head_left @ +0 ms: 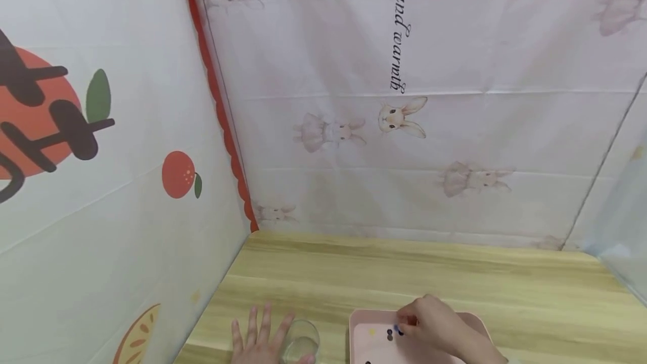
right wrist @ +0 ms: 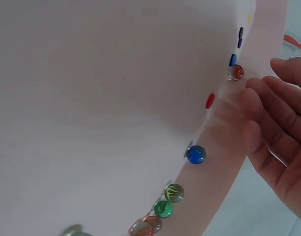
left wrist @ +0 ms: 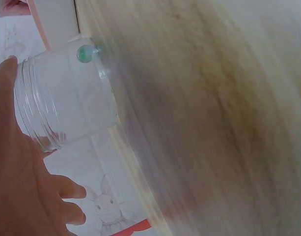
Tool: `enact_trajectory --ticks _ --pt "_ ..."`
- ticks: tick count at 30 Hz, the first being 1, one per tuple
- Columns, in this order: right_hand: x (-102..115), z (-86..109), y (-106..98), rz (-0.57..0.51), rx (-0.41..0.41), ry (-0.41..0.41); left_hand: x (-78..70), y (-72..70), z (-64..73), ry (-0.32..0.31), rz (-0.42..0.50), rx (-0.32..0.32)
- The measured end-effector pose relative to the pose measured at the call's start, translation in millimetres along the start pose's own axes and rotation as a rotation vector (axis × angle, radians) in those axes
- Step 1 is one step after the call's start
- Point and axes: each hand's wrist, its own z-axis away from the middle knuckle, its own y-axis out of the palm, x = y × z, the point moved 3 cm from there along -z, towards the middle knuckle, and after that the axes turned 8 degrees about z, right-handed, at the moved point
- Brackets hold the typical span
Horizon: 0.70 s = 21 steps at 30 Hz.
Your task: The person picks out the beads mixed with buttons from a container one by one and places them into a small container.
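Observation:
My left hand point(head_left: 260, 344) is at a clear jar point(left wrist: 71, 93), thumb on one side of the threaded rim and a finger on the other, remaining fingers spread. One green marble point(left wrist: 85, 53) lies at the jar's bottom. Over the pink tray point(head_left: 355, 336), my right hand point(head_left: 434, 324) reaches down with loosely bent fingers. In the right wrist view its fingertips are close beside a red-and-clear marble point(right wrist: 236, 72); nothing is seen between them. A blue flat piece point(right wrist: 232, 60) lies by that marble. A blue marble point(right wrist: 196, 154) and a green marble point(right wrist: 163, 209) sit further along.
Other small pieces in the tray include a red flat piece point(right wrist: 210, 101), a yellow piece point(head_left: 372, 332) and dark pieces point(head_left: 390, 335). The tray stands on a wood-patterned table point(head_left: 404, 268), right of the jar. Printed sheets point(head_left: 323, 195) rise at the back and left.

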Motion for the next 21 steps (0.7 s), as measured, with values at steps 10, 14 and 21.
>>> enact_trajectory --ticks 10,14,21 --pt "-2.3 1.1 8.9 0.018 0.039 -0.027 2.6 1.5 1.1 0.015 0.014 -0.011" --pt "-3.1 1.8 11.3 0.006 0.046 -0.018 5.2 3.4 3.0 0.033 0.004 -0.05" --pt "-2.5 0.3 15.3 0.011 0.043 0.006 6.9 2.1 2.1 0.02 0.02 -0.009"
